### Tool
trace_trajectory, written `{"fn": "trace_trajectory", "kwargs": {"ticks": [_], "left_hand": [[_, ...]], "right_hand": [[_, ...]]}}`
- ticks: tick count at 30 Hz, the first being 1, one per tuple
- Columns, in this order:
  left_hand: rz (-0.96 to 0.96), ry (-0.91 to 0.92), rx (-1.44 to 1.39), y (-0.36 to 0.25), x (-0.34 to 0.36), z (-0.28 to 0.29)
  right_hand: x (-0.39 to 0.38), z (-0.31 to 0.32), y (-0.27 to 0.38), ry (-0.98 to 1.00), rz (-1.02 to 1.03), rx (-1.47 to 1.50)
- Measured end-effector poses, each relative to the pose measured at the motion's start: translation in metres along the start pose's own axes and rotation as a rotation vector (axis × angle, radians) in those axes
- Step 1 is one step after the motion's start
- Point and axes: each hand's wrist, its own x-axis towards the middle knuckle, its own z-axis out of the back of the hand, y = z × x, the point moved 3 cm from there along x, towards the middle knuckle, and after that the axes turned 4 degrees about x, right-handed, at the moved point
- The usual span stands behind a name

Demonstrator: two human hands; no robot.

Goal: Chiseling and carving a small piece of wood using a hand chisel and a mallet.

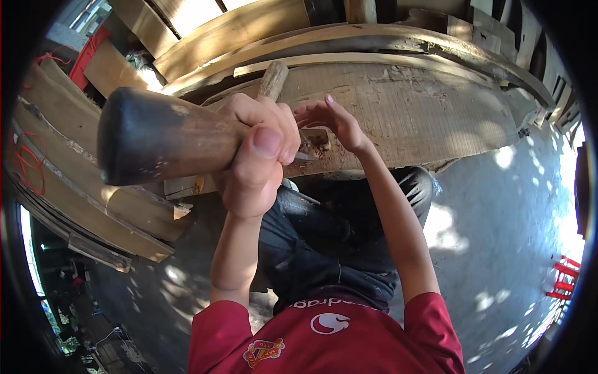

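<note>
My left hand (255,153) grips a thick, dark wooden tool (146,137), whose broad rounded end points left toward the camera. Just right of that hand, a metal blade (305,156) shows at a rough cut hole (321,143) with wood chips in a wide weathered plank (423,112); what it joins is hidden. A pale rough wooden stick (272,81) rises behind my left hand. My right hand (333,124) is raised just beyond the hole, fingers loosely curved and apart, holding nothing.
Long boards (106,206) lie at the left with red cord (28,162). More timber (205,43) is stacked beyond the plank, beside a red object (87,59). A red plastic stool (564,277) stands on the concrete floor (479,237) at the right.
</note>
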Motion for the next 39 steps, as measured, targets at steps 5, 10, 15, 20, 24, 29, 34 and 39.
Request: {"fn": "trace_trajectory", "kwargs": {"ticks": [5,10,15,20,24,29,34,39], "left_hand": [[-0.007,-0.007,0.104,0.026,-0.007,-0.013],[-0.050,0.056,0.208,0.051,-0.024,-0.011],[-0.016,0.033,0.127,0.064,-0.020,-0.007],[0.073,-0.050,0.038,0.074,-0.011,0.005],[0.089,-0.011,0.101,0.076,-0.014,0.004],[0.039,-0.018,0.196,0.078,-0.020,0.008],[-0.130,0.001,0.521,0.096,-0.018,0.012],[0.039,-0.297,0.235,0.098,-0.023,0.030]], "right_hand": [[0.000,-0.022,0.011,0.040,-0.299,0.021],[0.002,-0.015,-0.006,-0.058,-0.406,0.101],[0.004,-0.007,-0.019,0.034,-0.276,0.147],[-0.005,-0.024,-0.001,0.031,-0.058,0.044],[-0.008,-0.025,0.029,0.222,0.151,-0.056],[-0.011,-0.041,0.052,0.287,0.096,-0.218],[0.019,-0.010,0.049,0.425,-0.018,-0.409],[0.021,-0.017,0.034,0.368,-0.020,-0.142]]}}
